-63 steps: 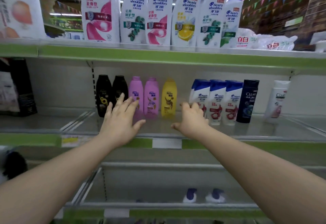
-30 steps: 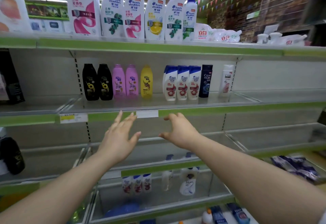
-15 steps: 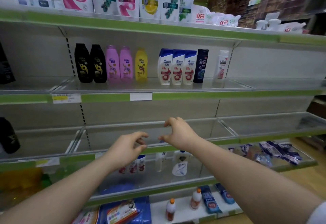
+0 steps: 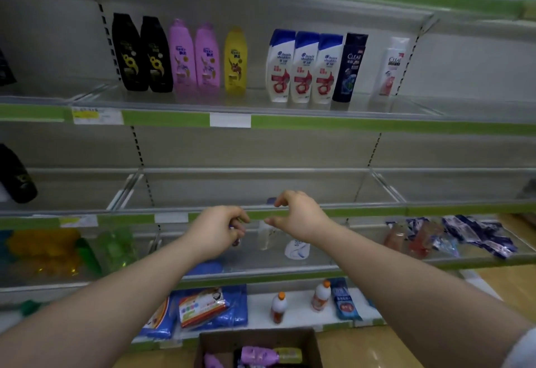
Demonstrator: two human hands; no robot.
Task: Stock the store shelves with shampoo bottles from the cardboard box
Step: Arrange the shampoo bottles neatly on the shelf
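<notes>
- Head view, edges: the stocked shelf (image 4: 319, 125) runs across the upper half of the frame, with a green front strip and a low clear lip.
- The shelf below it (image 4: 406, 210) crosses mid-frame. Its centre bay shows bare grey floor between two wire dividers, the widest open room in sight.
- The left hand (image 4: 216, 232) is in front of that green edge, just left of centre. Its fingers are curled in toward the palm, and it holds nothing I can see.
- The right hand (image 4: 301, 216) is just beside it, apart from it. Its fingers are loosely hooked with the thumb away from the forefinger, and it grips nothing.
- Both forearms rise from the bottom corners, leaving a gap between them.
- In that gap, the cardboard box (image 4: 258, 338) sits at bottom centre on the floor, cut off by the frame edge.
- Counted in the box: two purple bottles (image 4: 256, 354) and one yellowish one. More may be hidden.
- Counted on the stocked shelf, all upright: two black bottles (image 4: 142, 53), two pink bottles (image 4: 194, 54), one yellow bottle (image 4: 235, 61), three white bottles with blue caps (image 4: 303, 67), one dark blue bottle (image 4: 349, 67) and one white bottle (image 4: 391, 66) standing apart at the right.
- On the lowest shelf stand two orange-capped bottles (image 4: 279, 308).
</notes>
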